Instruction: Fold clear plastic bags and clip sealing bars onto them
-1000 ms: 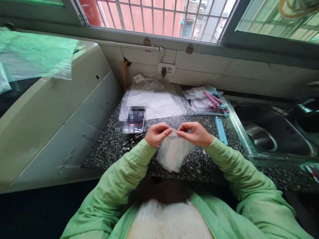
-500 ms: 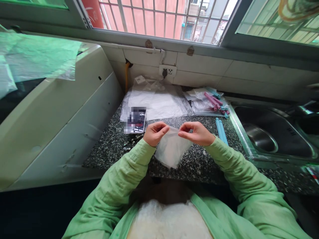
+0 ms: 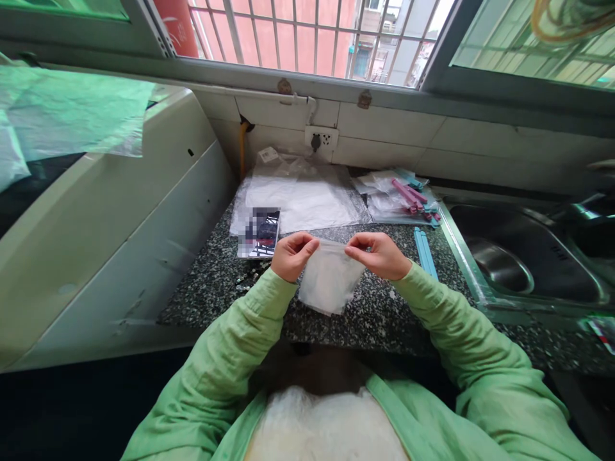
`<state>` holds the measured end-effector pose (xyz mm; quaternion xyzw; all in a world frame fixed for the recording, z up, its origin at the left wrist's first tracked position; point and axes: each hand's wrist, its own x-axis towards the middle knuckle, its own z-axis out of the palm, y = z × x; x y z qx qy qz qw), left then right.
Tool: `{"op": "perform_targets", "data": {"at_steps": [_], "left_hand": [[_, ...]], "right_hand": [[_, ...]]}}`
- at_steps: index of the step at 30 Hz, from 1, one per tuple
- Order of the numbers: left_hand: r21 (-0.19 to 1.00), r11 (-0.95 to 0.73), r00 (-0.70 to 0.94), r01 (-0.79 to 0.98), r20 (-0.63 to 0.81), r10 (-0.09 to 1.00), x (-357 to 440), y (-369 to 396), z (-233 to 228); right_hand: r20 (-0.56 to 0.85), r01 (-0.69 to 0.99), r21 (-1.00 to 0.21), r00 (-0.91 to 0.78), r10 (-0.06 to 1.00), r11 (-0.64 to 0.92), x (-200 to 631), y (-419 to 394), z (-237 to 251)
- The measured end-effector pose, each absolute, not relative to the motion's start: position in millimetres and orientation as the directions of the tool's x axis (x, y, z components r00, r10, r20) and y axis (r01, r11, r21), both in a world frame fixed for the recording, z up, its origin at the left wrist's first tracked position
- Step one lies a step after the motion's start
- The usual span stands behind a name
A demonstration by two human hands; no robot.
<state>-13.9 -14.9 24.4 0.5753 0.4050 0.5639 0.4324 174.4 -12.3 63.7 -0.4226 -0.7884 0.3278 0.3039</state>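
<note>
A small clear plastic bag hangs over the speckled counter, stretched between my two hands by its top edge. My left hand pinches the top left corner between thumb and forefinger. At the other top corner, my right hand grips in the same way. Two light blue strips lie on the counter to the right of my right hand. Behind them is a pile of clear bags holding pink strips and blue ones. A phone, partly blurred out, rests beyond my left hand.
Large clear plastic bags with white contents lie along the back of the speckled counter. On the right is a steel sink. A pale appliance-like body borders the left. A wall socket with a black plug sits behind.
My hands have moved slightly apart, and the bag's top edge is now stretched straighter. The bag hangs flatter, its lower end a little higher.
</note>
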Motion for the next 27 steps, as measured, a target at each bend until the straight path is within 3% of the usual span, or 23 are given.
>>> {"op": "perform_targets", "data": {"at_steps": [12,20,27], "left_hand": [[0.956,-0.274,0.111,-0.102,0.284,0.952,-14.0,-13.2,22.3],[0.934,-0.349,0.053,-0.079,0.354,0.934,-11.4,-13.4,23.3],[0.948,-0.307,-0.044,-0.080,0.304,0.952,-13.7,-9.7,18.5]], "right_hand": [[0.216,0.445,-0.761,-0.512,0.831,0.472,172.3,-17.4,66.6],[0.207,0.458,-0.763,-0.495,0.844,0.456,171.9,-14.3,61.3],[0.196,0.462,-0.772,-0.480,0.855,0.437,173.9,-12.9,64.5]]}}
